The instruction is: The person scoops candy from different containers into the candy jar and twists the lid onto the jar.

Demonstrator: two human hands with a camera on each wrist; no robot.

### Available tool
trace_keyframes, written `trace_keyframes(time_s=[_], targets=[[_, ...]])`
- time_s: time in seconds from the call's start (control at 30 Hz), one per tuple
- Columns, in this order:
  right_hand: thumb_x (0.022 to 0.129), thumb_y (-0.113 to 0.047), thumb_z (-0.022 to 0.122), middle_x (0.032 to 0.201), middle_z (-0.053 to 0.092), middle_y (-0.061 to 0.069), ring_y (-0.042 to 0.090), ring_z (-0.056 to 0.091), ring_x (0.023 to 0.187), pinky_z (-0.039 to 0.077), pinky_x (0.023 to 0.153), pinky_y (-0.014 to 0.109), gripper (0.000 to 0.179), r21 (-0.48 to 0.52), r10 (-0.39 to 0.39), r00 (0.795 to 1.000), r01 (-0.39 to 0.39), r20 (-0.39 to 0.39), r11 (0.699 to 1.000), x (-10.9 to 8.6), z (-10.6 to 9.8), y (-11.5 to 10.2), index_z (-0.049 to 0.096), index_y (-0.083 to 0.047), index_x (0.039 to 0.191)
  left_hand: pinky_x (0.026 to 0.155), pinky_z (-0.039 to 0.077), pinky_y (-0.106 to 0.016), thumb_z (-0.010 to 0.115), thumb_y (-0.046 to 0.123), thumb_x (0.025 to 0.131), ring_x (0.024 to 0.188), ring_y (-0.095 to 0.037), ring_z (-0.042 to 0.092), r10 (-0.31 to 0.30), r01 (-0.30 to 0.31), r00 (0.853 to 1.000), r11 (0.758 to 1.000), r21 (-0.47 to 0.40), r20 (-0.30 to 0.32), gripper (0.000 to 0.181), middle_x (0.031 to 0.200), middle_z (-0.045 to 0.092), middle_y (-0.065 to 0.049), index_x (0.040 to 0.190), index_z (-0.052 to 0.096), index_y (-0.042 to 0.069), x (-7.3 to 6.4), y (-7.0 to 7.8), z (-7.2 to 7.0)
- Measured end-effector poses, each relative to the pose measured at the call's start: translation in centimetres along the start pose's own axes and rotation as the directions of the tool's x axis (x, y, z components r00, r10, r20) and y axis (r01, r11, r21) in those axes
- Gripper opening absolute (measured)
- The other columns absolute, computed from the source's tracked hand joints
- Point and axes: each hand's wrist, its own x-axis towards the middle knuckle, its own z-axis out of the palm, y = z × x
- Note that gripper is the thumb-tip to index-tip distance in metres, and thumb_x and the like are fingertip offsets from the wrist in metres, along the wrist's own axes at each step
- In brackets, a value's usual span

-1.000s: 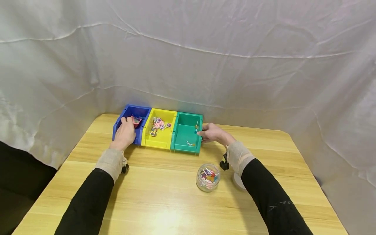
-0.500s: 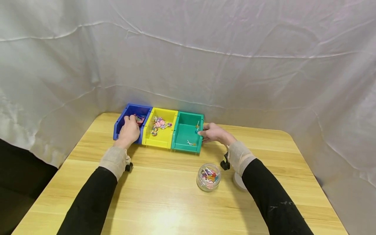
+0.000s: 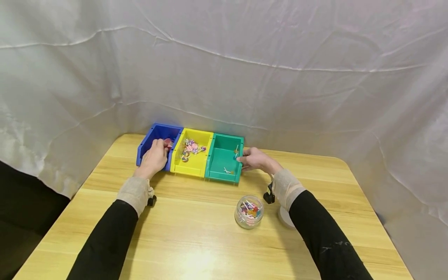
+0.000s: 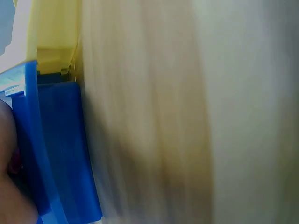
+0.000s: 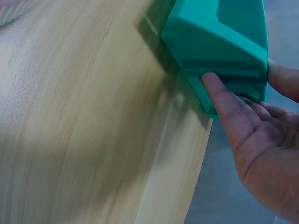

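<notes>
My left hand [image 3: 153, 158] reaches into the blue bin [image 3: 139, 154], fingers bent down by a pinkish-red piece [image 3: 168, 143]. Whether the fingertips pinch it is hidden. In the left wrist view, only part of that hand [image 4: 10, 182] shows beside the blue wall. My right hand [image 3: 257, 159] grips the right wall of the green bin [image 3: 220, 157], thumb over the rim and fingers along the outside. A few small lollipops [image 3: 229, 171] lie in the green bin. Between the two stands a yellow bin [image 3: 187, 169] with swirl lollipops [image 3: 191, 146].
An open glass jar [image 3: 249, 212] of mixed lollipops stands on the wooden table [image 3: 196, 233], in front of the green bin. A whitish round lid [image 3: 285, 217] lies partly under the right forearm. A grey-white curtain [image 3: 245, 89] hangs behind the bins.
My left hand has shifted slightly right inside the blue bin, and the pinkish-red piece by its fingers looks moved. The right hand keeps its hold on the green bin.
</notes>
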Motion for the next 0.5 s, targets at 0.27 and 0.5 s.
trace_keyframes(time_s=[0.27,0.5], targets=[[0.109,-0.014,0.055,0.126,0.067,0.028,0.035,0.070,0.113,0.055,0.100,0.047,0.042,-0.001,0.002,1.000,-0.002,0.004,1.000,-0.08,-0.30,0.31,0.052,0.013,0.140,0.086,0.050,-0.060,0.036,0.019,0.113,0.097,-0.046,0.059,-0.009,0.009,1.000,0.999,-0.042,0.008,0.028,0.124,0.043,-0.027,0.129,0.045,-0.003,0.21,0.31,0.52],[0.108,-0.014,0.056,0.128,0.066,0.028,0.037,0.068,0.116,0.054,0.101,0.048,0.043,0.015,0.013,1.000,-0.013,0.005,1.000,-0.19,-0.43,0.23,0.051,0.012,0.141,0.091,0.049,-0.061,0.035,0.018,0.113,0.101,-0.047,0.056,-0.010,0.011,1.000,0.995,-0.095,0.008,0.030,0.125,0.039,-0.026,0.130,0.043,-0.005,0.13,0.64,0.35]])
